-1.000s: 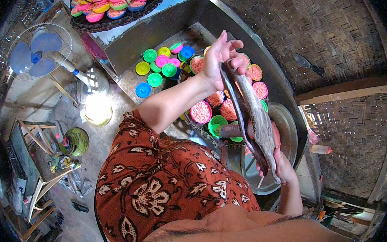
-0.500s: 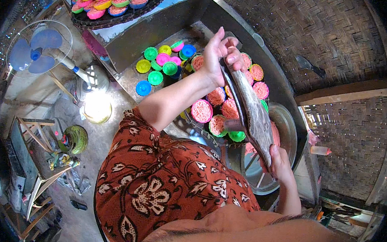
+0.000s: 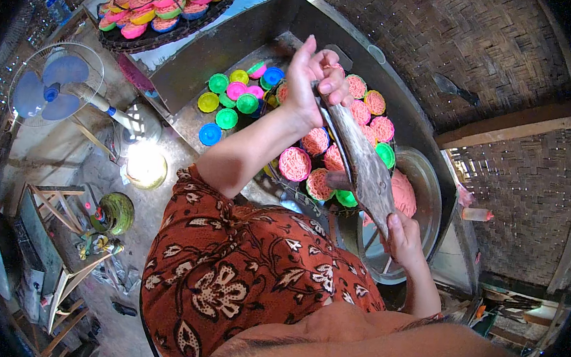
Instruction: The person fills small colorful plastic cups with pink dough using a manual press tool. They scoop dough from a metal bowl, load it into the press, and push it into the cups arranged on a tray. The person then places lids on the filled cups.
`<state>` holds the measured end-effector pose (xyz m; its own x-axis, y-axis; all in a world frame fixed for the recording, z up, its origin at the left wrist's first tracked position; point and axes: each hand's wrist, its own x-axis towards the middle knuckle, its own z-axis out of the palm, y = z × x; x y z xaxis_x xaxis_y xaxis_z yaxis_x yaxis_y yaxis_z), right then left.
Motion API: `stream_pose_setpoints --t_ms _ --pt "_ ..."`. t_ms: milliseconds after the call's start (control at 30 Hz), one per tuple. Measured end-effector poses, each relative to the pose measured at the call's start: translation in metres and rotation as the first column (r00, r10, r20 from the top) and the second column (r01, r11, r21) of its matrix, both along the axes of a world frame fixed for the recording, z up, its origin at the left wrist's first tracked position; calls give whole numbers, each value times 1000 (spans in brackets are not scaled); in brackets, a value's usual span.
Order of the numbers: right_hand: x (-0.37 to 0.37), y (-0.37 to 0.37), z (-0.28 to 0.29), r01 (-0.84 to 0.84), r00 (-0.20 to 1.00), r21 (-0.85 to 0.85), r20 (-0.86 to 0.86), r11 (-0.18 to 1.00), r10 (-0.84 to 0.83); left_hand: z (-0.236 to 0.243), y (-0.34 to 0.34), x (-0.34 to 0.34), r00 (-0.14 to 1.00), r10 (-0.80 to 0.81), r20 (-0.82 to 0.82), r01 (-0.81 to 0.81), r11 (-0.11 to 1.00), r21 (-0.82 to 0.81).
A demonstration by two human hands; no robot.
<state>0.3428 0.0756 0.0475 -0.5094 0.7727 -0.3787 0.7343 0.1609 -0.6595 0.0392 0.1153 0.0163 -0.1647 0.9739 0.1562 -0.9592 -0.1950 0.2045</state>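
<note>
A worn grey wooden press point(image 3: 362, 159), made like a long two-handled board, slants across the middle of the view. My left hand point(image 3: 315, 80) is closed around its far end, thumb up and fingers curled. At the near end my right hand point(image 3: 404, 240) grips the other handle. A dull cylinder point(image 3: 337, 180) sticks out from under the press, above a cup filled with pink strands point(image 3: 320, 184). Around it sit more filled cups point(image 3: 295, 164), their strands like tangled noodles. The mouth of the cylinder is hard to make out.
Bare coloured cups point(image 3: 226, 117) lie in the trough point(image 3: 193, 70) left of the filled ones. A metal basin point(image 3: 434, 220) holds pink dough point(image 3: 403, 192) on the right. A round tray of filled cups point(image 3: 118, 42) stands far left, near a fan point(image 3: 52, 94).
The press has moved slightly left and tilted, showing more of the pink dough in the basin. Both hands keep their grip. The whole view has shifted a little.
</note>
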Motion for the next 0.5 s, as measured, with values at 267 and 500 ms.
stream_pose_setpoints --t_ms 267,500 --pt "6 -20 -5 -24 998 54 -60 998 28 -14 -8 7 997 -69 37 68 997 21" --pt "-11 -17 -29 -76 976 114 -194 991 97 8 -14 -13 998 -11 -67 18 995 99"
